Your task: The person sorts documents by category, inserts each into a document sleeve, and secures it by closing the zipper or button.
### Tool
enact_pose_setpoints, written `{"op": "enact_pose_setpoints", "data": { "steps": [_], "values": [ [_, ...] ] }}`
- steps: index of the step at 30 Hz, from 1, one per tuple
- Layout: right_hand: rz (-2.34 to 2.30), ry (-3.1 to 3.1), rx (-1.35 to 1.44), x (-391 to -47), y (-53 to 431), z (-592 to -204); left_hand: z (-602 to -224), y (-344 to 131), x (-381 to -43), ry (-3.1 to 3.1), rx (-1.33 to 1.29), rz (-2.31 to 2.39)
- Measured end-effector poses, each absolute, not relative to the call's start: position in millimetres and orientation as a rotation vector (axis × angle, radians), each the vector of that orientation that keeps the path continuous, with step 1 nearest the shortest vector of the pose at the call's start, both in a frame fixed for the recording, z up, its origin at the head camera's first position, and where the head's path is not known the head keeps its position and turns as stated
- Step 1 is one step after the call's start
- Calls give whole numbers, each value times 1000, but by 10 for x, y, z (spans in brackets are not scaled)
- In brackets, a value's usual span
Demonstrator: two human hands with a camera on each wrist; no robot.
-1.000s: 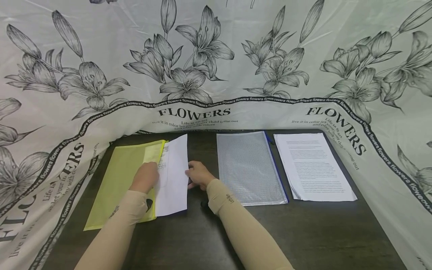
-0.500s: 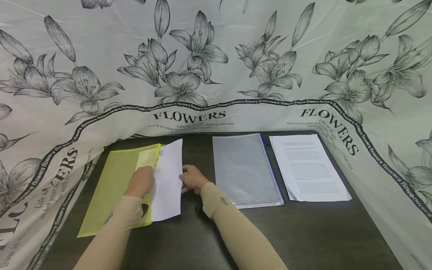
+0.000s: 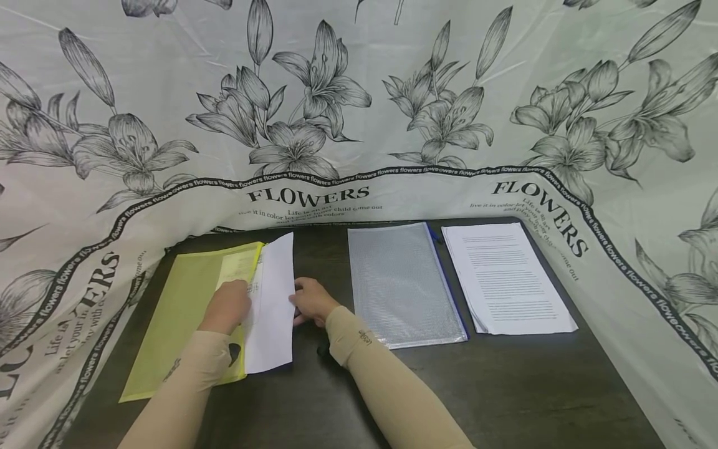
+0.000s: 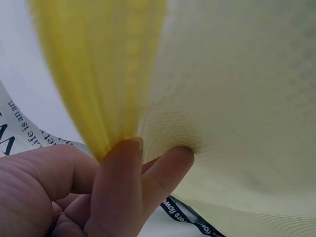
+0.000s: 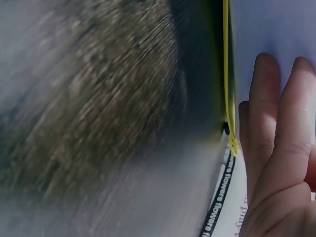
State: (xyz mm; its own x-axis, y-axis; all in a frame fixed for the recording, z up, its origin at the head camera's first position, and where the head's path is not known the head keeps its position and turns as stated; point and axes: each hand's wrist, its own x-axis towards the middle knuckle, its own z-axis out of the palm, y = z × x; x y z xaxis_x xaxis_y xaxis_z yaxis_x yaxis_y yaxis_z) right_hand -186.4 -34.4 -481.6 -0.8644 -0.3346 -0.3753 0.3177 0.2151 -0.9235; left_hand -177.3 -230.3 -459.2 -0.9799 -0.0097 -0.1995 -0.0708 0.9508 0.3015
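Note:
A yellow mesh zipper pouch (image 3: 185,312) lies on the left of the dark table. My left hand (image 3: 227,305) pinches its open right edge; in the left wrist view, thumb and finger hold the mesh beside the yellow zipper strip (image 4: 111,89). White paper (image 3: 275,305) sticks out of the pouch's opening, its left part inside, with a dark blue edge showing under its bottom corner. My right hand (image 3: 314,301) holds the paper by its right edge. In the right wrist view, two fairly straight fingers (image 5: 291,123) lie against the white sheet, beside a yellow zipper cord (image 5: 228,74).
A clear mesh pouch with a blue zipper (image 3: 406,284) lies right of the hands. Beyond it, a stack of printed sheets (image 3: 507,280) rests near the table's right side. A flower-printed cloth (image 3: 336,125) rises along the back and both sides of the table (image 3: 505,393).
The whole head view has shifted slightly left. The paper's visible strip beside the pouch is a little narrower now. Both hands keep their holds.

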Motion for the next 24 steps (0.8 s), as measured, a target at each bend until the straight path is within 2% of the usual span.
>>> {"op": "enact_pose_setpoints", "data": {
  "steps": [24],
  "values": [
    [-1760,1956,6,-1792,-472,-4830,-4541,-2273,-1719,2907,-73,514]
  ]
}}
